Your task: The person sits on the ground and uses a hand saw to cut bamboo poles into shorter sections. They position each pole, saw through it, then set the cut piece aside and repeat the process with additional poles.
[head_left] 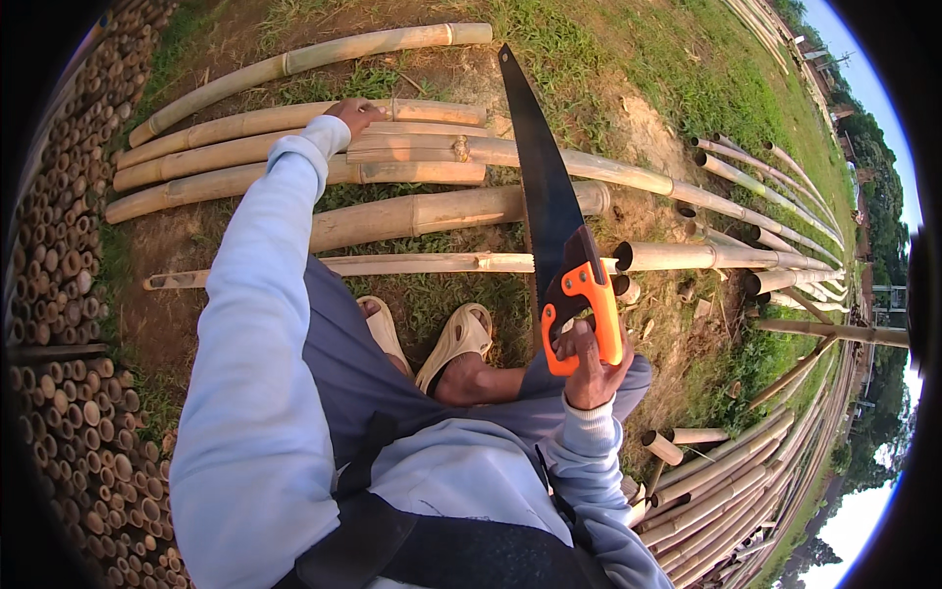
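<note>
My right hand [590, 365] grips the orange and black handle of a hand saw [549, 201], whose dark blade points up and away from me. My left arm stretches forward in a pale blue sleeve, and my left hand [355, 115] rests on a thick bamboo pole [432, 112] in a row of poles on the ground. My feet in beige sandals [459, 339] stand on grass just behind a thin bamboo pole [422, 263].
Several long bamboo poles [294, 61] lie side by side on the grass ahead. A stack of cut bamboo [69, 294] shows its round ends at the left. More poles [746, 481] pile up at lower right, with short offcuts [663, 447] nearby.
</note>
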A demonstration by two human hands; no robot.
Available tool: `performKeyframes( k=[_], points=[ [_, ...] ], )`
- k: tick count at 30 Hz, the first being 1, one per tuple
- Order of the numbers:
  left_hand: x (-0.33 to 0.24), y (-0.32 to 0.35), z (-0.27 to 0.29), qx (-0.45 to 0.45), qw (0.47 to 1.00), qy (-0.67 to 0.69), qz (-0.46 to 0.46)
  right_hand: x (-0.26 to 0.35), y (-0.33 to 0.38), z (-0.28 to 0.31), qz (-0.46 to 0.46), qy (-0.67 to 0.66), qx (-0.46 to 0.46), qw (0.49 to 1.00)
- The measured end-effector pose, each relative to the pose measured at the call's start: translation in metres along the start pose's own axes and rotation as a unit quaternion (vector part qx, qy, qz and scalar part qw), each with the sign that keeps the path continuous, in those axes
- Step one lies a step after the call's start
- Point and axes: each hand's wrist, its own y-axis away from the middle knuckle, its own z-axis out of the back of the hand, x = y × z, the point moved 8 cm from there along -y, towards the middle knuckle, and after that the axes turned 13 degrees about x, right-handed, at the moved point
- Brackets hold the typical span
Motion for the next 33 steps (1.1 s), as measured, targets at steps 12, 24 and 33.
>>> performKeyframes(
  k=[12, 24, 33],
  points=[
    [0.056, 0.051, -0.021, -0.036, 0.990, 0.097, 0.095, -0.002, 0.009, 0.014, 0.004, -0.010, -0.060, 0.998],
    [0.080, 0.042, -0.020, -0.141, 0.969, 0.200, 0.022, 0.004, 0.017, 0.032, 0.009, -0.020, -0.074, 0.997],
    [0.078, 0.037, -0.036, -0.052, 0.956, 0.282, 0.065, 0.003, 0.027, 0.066, 0.037, -0.019, -0.109, 0.993]
  ],
)
